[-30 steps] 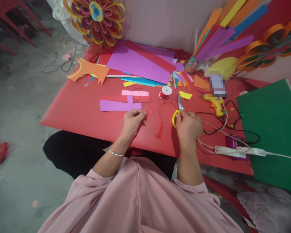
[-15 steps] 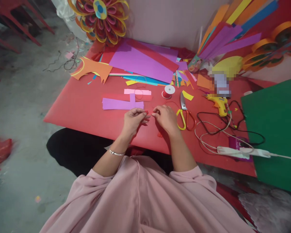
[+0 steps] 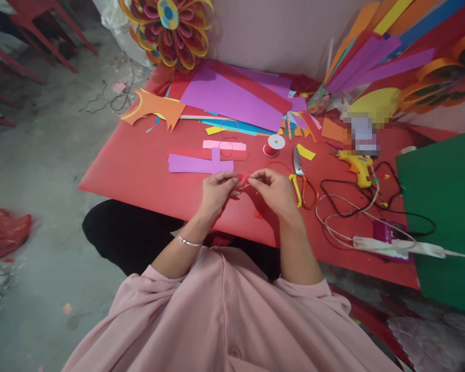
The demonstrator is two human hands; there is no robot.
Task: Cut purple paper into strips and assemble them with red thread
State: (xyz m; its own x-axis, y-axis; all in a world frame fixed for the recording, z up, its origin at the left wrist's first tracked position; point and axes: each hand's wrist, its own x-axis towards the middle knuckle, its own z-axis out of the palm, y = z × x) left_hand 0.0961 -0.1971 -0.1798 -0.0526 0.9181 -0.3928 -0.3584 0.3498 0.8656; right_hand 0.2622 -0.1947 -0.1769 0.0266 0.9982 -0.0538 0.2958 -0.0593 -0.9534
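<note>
My left hand and my right hand meet over the front of the red table, fingertips pinched and nearly touching. A small red piece shows at the left fingertips, too small to name. Whatever the right fingertips pinch is hard to make out. Red thread lies curved on the table just beyond the right hand, near a white-ended spool of red thread. Scissors with yellow and orange handles lie right of that hand. Beyond the left hand are purple paper strips and a pink strip.
Large purple sheets and an orange cut-out lie at the back. On the right are a yellow glue gun, tangled cables, a power strip and a green board. A small red scrap lies near the front edge.
The whole view has shifted slightly, so the table things appear a little further right. My right hand's fingertips sit slightly further from the left ones; both hands stay pinched.
</note>
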